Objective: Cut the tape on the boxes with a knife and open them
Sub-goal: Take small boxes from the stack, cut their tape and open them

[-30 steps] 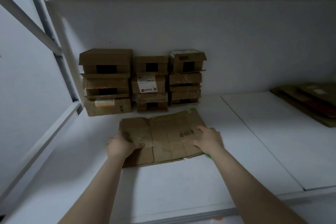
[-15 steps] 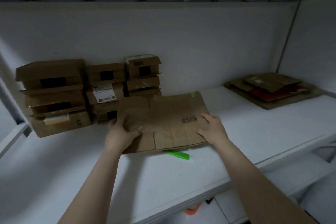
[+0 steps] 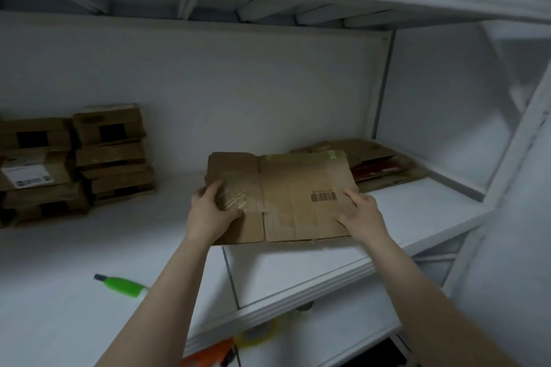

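Observation:
A flattened brown cardboard box [image 3: 295, 191] with a barcode is held above the white shelf [image 3: 298, 265], between both hands. My left hand [image 3: 210, 211] grips its left edge, fingers curled over the top face. My right hand [image 3: 359, 214] holds its right lower corner, fingers lying on the top face. A green-handled knife [image 3: 122, 285] lies on the shelf to the lower left, untouched. Stacks of closed cardboard boxes [image 3: 74, 164] stand against the back wall at the left.
A pile of flattened cardboard [image 3: 384, 164] lies at the shelf's right end, just behind the held box. The right wall panel [image 3: 432, 104] closes the shelf. A lower shelf holds a tape roll [image 3: 259, 335] and an orange object [image 3: 205, 357].
Both hands lifted the flattened box and carried it right toward the flat pile. The knife, earlier under the box, is now exposed at lower left. The view swung right.

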